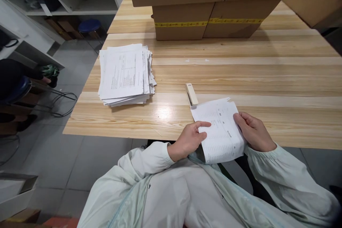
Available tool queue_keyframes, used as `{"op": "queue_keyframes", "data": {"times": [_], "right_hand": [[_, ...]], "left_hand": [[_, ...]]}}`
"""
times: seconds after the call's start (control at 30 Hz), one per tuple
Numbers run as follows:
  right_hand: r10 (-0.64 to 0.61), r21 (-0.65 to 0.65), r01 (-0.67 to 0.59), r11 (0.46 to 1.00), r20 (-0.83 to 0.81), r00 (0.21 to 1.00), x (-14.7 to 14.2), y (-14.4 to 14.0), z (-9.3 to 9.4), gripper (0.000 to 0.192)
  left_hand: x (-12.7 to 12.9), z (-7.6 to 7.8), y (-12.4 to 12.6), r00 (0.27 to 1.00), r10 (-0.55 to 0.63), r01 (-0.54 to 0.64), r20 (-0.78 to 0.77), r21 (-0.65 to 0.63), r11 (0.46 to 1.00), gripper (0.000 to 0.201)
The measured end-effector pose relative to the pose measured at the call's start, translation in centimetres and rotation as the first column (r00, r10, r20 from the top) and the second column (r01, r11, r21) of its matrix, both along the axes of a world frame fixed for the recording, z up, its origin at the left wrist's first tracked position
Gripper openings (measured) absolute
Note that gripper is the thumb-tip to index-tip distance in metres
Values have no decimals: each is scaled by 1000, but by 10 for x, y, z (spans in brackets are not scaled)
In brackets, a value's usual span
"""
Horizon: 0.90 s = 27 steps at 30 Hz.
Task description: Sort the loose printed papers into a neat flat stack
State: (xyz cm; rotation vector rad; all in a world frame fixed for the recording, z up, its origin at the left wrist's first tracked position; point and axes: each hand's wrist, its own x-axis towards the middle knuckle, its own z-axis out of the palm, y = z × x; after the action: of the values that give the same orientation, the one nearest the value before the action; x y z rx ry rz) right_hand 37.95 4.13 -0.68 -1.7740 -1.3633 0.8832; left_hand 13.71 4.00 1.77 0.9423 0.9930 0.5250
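Both hands grip 1 sheaf (220,131) at the tabletop's (267,78) near edge: left hand (188,140) at 9 o'clock, right hand (252,131) at 3. The stapler (191,94) (long axis toward 11) touches its top-left corner, nearer the left hand.

Both arms reach forward from the bottom of the view in pale, loose sleeves gathered at the wrists, elbows bent and spread wide. The left hand (190,139) sits just inside the near edge of the tabletop, palm turned inward, forefinger stretched out to the right and thumb tucked beneath it in a pinch, the other fingers curled under. The right hand (253,131) lies opposite it, a little farther along the same edge, back of the hand up, thumb pointing left and fingers folded underneath in a grip. The two hands face each other, near but not touching
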Motion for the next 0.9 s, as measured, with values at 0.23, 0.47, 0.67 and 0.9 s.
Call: {"op": "queue_keyframes", "data": {"times": [0.23,0.47,0.67,0.9], "right_hand": [[48,-75,-45,996,38,998,5,-1,6,46],[45,-171,-34,985,61,997,4,1,8,52],[52,-126,-51,991,3,999,0,5,5,50],[171,-26,-180,983,461,871,22,28,20,41]], "left_hand": [[0,1,-3,1000,17,-17,3,-5,1000,38],[-2,12,-8,999,39,-38,27,-58,998,36],[-1,0,-2,992,109,-108,65,-20,994,41],[-1,-2,8,990,138,-137,15,-72,988,49]]}}
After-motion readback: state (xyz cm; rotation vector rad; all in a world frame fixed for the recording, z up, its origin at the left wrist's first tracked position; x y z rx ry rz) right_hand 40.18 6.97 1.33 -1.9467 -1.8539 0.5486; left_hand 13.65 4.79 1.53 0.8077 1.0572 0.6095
